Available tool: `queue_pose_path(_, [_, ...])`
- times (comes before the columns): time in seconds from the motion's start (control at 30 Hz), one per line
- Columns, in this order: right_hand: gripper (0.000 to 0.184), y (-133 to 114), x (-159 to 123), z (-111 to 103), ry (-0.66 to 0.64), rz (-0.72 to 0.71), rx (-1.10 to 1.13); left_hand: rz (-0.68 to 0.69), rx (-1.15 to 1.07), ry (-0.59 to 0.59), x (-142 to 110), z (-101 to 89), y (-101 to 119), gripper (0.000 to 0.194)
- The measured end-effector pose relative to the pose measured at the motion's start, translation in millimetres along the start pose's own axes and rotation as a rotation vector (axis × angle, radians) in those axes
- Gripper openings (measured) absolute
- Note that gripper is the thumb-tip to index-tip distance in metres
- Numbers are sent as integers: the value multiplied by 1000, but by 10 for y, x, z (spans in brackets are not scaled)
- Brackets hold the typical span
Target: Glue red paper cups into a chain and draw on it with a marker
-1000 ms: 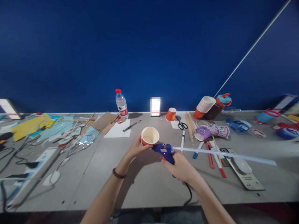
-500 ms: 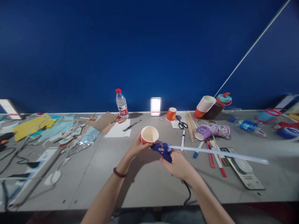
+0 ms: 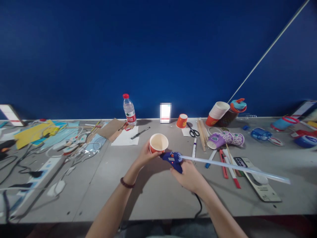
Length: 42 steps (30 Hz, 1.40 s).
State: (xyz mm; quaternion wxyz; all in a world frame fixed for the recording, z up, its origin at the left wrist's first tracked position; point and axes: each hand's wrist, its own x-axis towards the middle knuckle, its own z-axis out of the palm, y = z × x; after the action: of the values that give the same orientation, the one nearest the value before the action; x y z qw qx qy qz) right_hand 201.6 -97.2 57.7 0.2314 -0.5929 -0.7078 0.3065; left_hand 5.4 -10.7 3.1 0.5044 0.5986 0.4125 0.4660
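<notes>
Near the middle of the head view, my left hand is closed around the side of an orange paper cup, its pale open mouth tilted toward me. My right hand grips the handle of a blue glue gun, which shows a small red light. The gun's nozzle end meets the cup's right lower side by my left thumb; the exact tip is hidden. A long clear glue stick juts from the back of the gun toward the right. A black cord hangs below my right wrist.
Behind stand a water bottle, a lit phone and another orange cup. Scissors, wooden sticks, stacked cups, purple cups and a phone lie rightward. A power strip and cables occupy the left.
The rear end of the glue stick has dipped slightly and shifted right. Both hands keep nearly the same place, the cup and glue gun still held.
</notes>
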Motion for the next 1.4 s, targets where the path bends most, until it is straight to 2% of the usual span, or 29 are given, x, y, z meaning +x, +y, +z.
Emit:
queue_pose_path(0.6, [24,25,-25,21,2,23,-13,-3,-10,11,-8,7,21,67])
queue_pose_path(0.87, [25,34,-51,3,-8,26,-16,-28,-35,-25,-8,15,49,68])
queue_pose_path(1.1, [21,16,-72,2,19,16,-3,-32,-9,-9,-17,13,37,65])
queue_pose_path(1.4, [20,11,-107,-23,37,11,38,-18,-18,-8,-3,8,-14,71])
